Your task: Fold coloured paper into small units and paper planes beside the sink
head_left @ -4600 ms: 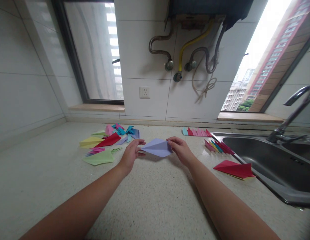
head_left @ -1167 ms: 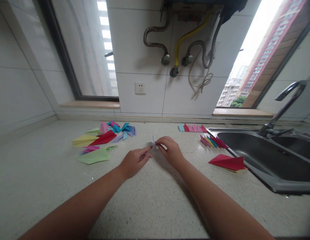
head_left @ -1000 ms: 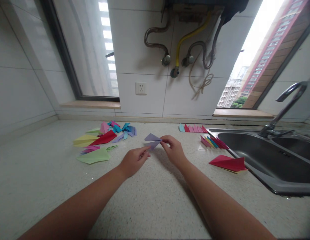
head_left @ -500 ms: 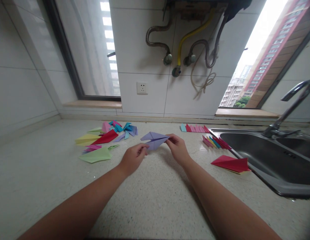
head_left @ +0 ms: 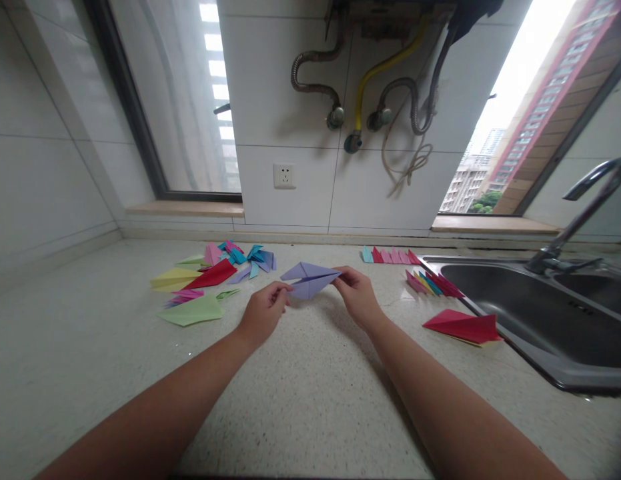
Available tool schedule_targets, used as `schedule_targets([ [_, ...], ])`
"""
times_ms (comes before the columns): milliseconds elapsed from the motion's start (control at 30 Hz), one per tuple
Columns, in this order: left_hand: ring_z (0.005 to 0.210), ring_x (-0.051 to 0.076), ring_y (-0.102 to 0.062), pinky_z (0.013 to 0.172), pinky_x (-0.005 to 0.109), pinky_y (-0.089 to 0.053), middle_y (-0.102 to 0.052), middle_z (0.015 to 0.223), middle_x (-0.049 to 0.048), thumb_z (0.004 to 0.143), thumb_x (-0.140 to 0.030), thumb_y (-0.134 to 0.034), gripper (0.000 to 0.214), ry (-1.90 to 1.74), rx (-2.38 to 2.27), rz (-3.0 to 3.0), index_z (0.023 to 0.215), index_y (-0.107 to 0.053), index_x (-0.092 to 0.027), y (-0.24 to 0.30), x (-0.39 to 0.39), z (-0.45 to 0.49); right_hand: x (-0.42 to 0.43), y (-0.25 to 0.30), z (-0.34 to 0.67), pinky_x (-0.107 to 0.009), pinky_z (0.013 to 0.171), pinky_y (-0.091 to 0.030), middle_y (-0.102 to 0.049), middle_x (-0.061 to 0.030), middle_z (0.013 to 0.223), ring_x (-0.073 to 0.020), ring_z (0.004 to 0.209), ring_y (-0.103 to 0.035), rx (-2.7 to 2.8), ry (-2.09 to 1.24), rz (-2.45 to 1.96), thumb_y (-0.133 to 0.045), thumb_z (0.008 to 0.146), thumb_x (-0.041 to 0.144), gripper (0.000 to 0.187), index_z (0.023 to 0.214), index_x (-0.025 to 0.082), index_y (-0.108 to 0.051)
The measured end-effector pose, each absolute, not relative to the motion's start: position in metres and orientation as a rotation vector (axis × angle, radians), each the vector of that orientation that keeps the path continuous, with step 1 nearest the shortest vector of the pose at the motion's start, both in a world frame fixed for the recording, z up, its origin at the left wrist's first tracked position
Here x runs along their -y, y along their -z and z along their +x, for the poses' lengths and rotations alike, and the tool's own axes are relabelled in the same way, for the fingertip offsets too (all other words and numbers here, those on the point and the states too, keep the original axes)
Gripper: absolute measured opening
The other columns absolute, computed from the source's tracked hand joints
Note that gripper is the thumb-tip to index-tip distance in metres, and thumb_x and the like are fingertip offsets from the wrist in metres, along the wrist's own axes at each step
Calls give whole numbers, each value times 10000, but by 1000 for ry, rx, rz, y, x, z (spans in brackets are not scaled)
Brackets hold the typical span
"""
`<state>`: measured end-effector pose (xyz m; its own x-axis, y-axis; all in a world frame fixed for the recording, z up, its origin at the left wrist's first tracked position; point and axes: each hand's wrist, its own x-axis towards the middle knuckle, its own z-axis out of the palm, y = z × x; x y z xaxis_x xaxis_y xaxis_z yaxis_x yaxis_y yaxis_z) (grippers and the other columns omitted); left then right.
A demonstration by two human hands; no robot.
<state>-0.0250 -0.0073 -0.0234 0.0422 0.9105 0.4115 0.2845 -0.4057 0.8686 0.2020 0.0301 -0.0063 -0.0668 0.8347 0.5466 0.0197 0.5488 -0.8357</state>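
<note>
A folded lilac paper (head_left: 309,279), pointed at both ends, hangs just above the speckled counter (head_left: 300,393). My left hand (head_left: 263,316) pinches its near left edge with thumb and fingers closed. My right hand (head_left: 357,297) pinches its right tip, fingers curled. Both forearms reach in from the bottom of the view.
Folded papers lie at the left: yellow (head_left: 173,279), red (head_left: 214,275), green (head_left: 193,311), and a blue and pink cluster (head_left: 243,255). A row of small folded pieces (head_left: 389,257) and a fanned stack (head_left: 431,283) lie near the steel sink (head_left: 540,313). A red folded piece (head_left: 463,327) rests at its rim.
The lilac paper went from a flat kite to a small pinched fold, then was opened out again into a pointed shape. My left hand moved up to grip its edge.
</note>
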Motion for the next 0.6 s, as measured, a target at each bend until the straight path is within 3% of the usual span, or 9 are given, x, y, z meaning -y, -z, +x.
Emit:
schedule_targets([
  [333,684,143,-559,453,184,-398,-619,814,35,828,-329,-542,232,-1559,-1231,1337,1009,-596,-195,30,-14,-34,-36,9,205,-373,858,-518,-718,-29,852,-180,837,-648,1396,-872,-716,-696,769,255,132,887,198,-714],
  [467,607,124,-562,413,177,-384,-618,847,33,835,-376,-550,334,-1480,-1124,1231,1124,-549,-207,30,-17,-35,-37,9,205,-390,880,-516,-713,-29,850,-178,832,-648,1381,-919,-687,-705,768,264,145,895,194,-713],
  [600,563,98,-563,400,171,-377,-603,868,31,838,-412,-564,347,-1437,-1041,1227,1112,-576,-199,31,-16,-35,-37,9,205,-404,891,-519,-717,-37,867,-184,845,-651,1368,-952,-685,-716,766,287,158,890,191,-709],
])
